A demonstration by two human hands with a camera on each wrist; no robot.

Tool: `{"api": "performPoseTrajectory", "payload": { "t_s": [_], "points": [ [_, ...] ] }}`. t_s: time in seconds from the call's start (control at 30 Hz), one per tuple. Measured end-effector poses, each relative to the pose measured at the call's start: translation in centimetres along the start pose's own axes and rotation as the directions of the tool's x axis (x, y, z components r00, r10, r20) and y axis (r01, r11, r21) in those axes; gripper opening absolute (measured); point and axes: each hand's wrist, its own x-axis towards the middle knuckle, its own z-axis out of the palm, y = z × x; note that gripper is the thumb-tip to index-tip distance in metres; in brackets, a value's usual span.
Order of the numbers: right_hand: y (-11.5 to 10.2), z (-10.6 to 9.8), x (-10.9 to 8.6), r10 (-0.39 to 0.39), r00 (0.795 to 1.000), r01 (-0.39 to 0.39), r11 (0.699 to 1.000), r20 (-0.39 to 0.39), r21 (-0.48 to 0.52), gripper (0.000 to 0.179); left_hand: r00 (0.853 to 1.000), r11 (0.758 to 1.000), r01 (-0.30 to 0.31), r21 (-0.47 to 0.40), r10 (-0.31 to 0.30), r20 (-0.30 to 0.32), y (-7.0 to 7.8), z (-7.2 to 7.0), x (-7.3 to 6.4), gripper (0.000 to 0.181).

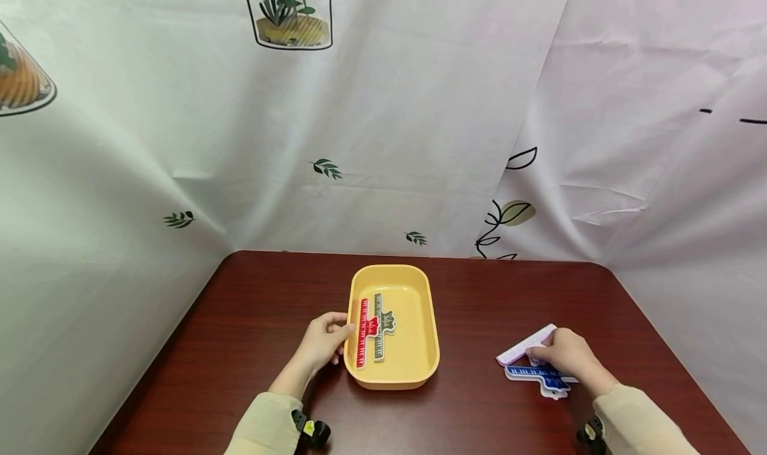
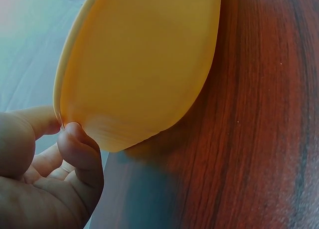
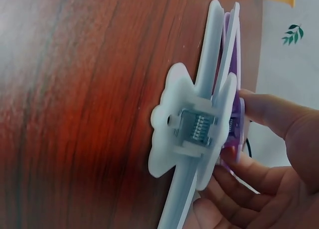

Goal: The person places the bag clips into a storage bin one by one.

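My left hand (image 1: 323, 340) pinches the left rim of a yellow tray (image 1: 416, 335) between thumb and fingers; the left wrist view shows the rim (image 2: 59, 97) between them. Inside the tray, a red keyboard-print clip (image 1: 362, 338) and a dark green one (image 1: 379, 338) lie side by side along the left part. On the right, my right hand (image 1: 569, 356) holds a pale purple long clip (image 1: 521, 350) by its handle. A blue keyboard-print clip (image 1: 527, 373) is just in front of it. Close up, the blue clip's whitish underside and spring (image 3: 201, 126) stand beside the purple clip (image 3: 234, 124).
The dark red-brown wooden table (image 1: 467, 402) carries the tray near its middle and the clips toward the right. White fabric (image 1: 389, 122) with plant prints hangs behind the table and along both sides.
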Motion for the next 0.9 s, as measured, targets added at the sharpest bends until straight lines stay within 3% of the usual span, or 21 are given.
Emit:
{"api": "performPoseTrajectory", "payload": {
  "t_s": [0.2,0.57,0.9],
  "points": [
    [-0.5,-0.2,0.1,-0.012,0.998,0.012,1.000,-0.054,0.005,0.032,1.000,1.000,0.001,-0.005,-0.001,-0.002,0.0,0.1,0.0,0.032],
    [-1.0,-0.1,0.3,-0.002,0.997,0.013,0.989,-0.075,0.146,0.031,1.000,1.000,0.003,-0.006,-0.003,-0.004,0.2,0.1,-0.2,0.034],
    [-1.6,0.1,0.2,0.032,0.997,-0.013,0.961,-0.064,0.276,0.049,1.000,1.000,0.004,0.000,-0.004,-0.005,0.0,0.1,0.0,0.033]
  ]
}}
